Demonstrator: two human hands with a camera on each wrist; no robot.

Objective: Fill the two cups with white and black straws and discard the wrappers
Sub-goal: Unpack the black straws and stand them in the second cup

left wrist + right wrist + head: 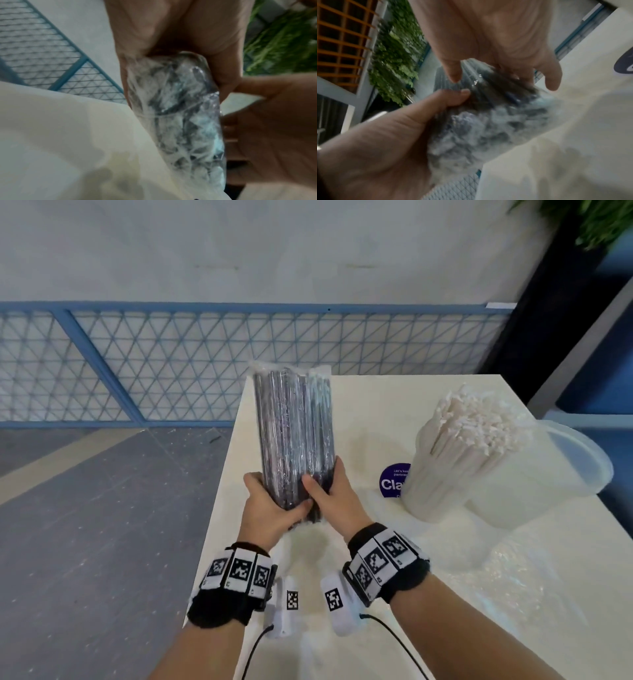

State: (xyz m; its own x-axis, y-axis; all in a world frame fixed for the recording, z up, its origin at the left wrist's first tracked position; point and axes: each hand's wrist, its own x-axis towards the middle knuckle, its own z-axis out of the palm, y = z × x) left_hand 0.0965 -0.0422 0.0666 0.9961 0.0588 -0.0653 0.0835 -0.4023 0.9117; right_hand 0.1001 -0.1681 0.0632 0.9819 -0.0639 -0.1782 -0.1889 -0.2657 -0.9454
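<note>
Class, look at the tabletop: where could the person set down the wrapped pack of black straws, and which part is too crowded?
Bare table lies along the left edge, between the pack of black straws and the purple sticker, and across the far end. The right side is crowded: the cup of white straws, the empty cup beside it, and a crumpled clear wrapper nearer the person.

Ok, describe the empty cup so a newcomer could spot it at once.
Start at the cream table and go to its right side, where two translucent white cups stand touching. The nearer cup is packed with white straws. The empty cup sits just behind and right of it, wider at the rim, with nothing inside.
</note>
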